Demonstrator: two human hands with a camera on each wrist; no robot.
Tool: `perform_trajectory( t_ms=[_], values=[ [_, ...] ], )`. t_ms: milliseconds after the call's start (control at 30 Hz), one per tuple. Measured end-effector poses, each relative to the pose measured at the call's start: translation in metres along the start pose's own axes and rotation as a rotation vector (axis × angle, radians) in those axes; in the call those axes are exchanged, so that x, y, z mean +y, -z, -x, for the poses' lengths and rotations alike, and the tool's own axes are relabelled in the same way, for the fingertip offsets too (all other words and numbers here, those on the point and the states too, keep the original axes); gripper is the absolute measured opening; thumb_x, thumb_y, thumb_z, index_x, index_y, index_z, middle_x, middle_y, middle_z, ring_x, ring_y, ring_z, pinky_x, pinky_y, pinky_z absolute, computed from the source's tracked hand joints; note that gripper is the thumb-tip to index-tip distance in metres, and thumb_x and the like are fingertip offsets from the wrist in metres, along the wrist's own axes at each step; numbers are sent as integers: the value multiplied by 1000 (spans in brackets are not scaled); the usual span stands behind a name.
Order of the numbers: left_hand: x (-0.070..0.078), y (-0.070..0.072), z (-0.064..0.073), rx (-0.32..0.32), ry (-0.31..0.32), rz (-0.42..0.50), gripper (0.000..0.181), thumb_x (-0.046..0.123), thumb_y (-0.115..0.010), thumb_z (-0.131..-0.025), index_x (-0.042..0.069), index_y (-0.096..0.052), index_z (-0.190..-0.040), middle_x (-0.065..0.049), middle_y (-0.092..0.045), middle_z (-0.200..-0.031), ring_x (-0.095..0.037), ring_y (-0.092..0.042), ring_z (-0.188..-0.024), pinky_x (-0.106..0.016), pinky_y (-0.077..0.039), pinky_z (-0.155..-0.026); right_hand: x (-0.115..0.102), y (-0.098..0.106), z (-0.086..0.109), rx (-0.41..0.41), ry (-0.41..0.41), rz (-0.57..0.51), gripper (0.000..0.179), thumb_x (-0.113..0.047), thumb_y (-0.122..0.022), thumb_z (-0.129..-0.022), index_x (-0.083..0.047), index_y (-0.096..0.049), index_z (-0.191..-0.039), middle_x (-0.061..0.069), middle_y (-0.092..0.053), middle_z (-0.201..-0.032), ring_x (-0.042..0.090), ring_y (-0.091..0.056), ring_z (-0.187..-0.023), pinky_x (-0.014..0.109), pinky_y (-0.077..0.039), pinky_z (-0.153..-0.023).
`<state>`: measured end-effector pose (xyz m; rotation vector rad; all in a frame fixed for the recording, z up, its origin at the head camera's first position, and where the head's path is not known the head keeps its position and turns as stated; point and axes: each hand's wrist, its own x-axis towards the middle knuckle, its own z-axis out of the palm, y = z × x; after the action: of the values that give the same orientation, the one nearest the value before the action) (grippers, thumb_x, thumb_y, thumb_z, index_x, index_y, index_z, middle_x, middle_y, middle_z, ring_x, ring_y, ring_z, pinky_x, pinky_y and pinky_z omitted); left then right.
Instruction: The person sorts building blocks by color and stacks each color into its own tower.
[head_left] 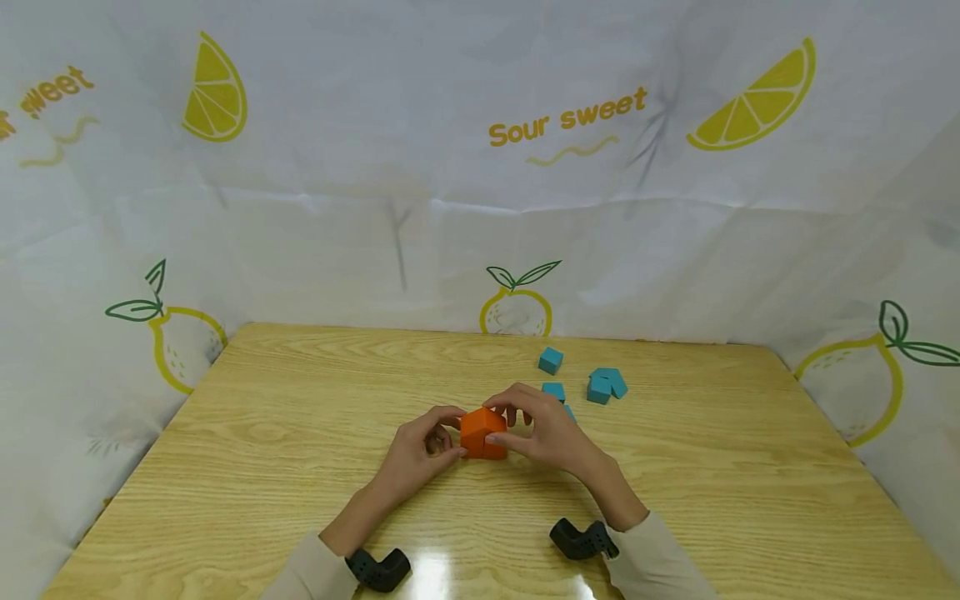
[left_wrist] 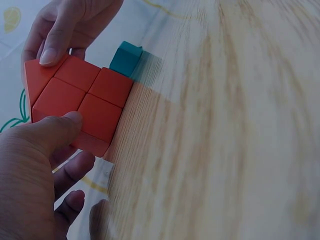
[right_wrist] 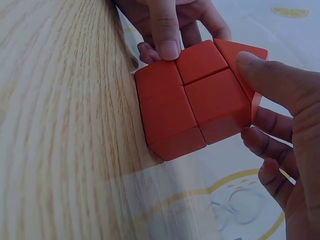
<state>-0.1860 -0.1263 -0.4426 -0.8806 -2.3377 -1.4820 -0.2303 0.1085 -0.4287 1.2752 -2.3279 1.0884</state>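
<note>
Several orange blocks (head_left: 474, 423) stand together on the table in a small stack between the two hands. In the left wrist view, square-faced blocks (left_wrist: 60, 99) form two rows, with a wedge-shaped block (left_wrist: 40, 79) on top. My left hand (head_left: 415, 447) grips the stack from the left, its thumb on the near faces. From the other side my right hand (head_left: 553, 429) pinches the orange wedge (right_wrist: 232, 49), thumb in front and fingers behind. Its lower fingers are bent, seen in the right wrist view. The far faces of the stack are mostly hidden.
Beyond my right hand lie teal blocks: a single cube (head_left: 551, 361), a cube (head_left: 598, 390) against flatter angled pieces (head_left: 617, 381), and others (head_left: 553, 391) partly behind the hand. A white printed sheet (head_left: 360, 258) hangs behind the wooden table (head_left: 300, 400).
</note>
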Motion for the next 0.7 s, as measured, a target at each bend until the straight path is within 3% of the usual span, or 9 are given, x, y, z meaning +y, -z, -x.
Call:
perform_trajectory(
  t_ms=[367, 567, 700],
  values=[
    [0, 0, 0, -14, 9, 11, 43, -7, -73, -80, 1, -58, -120, -11, -64, -102, -25, -58, -67, -34, -47, -55, -2, 1, 0, -16, 7, 18, 42, -19, -81, -77, -10, -64, -114, -4, -60, -94, 14, -54, -72, 28, -45, -58],
    [1, 1, 0, -9, -30, 3, 48, -8, -74, -78, -4, -55, -122, -16, -61, -106, -31, -57, -68, -40, -46, -55, -1, 2, 0, 0, 35, 9, 44, -20, -81, -78, -7, -63, -116, -1, -62, -101, 14, -54, -73, 29, -45, -59],
    [-3, 0, 1, 3, -48, -7, 52, -9, -75, -76, -5, -53, -123, -20, -58, -107, -32, -58, -67, -41, -45, -54, 1, 1, 1, 28, 41, 4, 43, -29, -76, -83, -7, -62, -117, 3, -62, -102, 14, -54, -74, 28, -43, -58]
  ],
)
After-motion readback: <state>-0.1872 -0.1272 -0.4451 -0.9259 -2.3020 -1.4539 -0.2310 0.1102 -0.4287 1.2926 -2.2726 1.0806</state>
